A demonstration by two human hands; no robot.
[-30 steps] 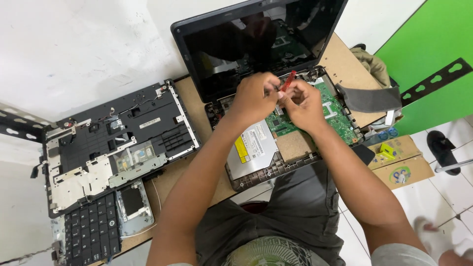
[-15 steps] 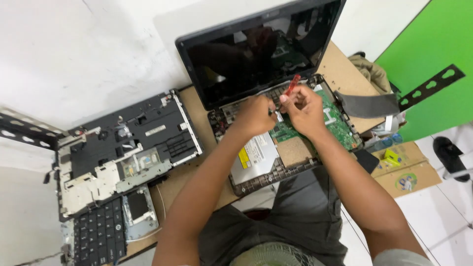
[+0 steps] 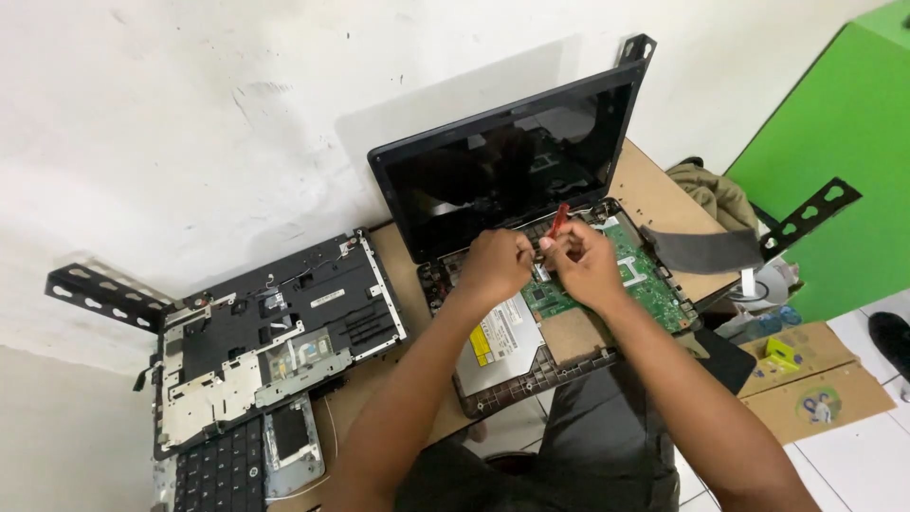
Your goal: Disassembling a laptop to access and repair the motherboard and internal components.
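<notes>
Both hands meet over the opened laptop (image 3: 531, 313) on the table (image 3: 654, 199): the right hand (image 3: 586, 261) has its fingers pinched around a red-handled screwdriver (image 3: 558, 220) standing over the green circuit board (image 3: 654, 280). Just beside it, the left hand (image 3: 495, 265) curls its fingers together above the silver drive (image 3: 498, 343); the removed black cover (image 3: 275, 332) lies well apart.

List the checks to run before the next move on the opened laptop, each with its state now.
1. Red-handled tool gripped in right hand: ok.
2. Left hand on the laptop base: ok.
3. Tool tip seated on the green board: cannot tell, the fingers hide it.
4. Screen upright, away from both hands: ok.
5. Removed top cover lying apart on the table's left: ok.
</notes>
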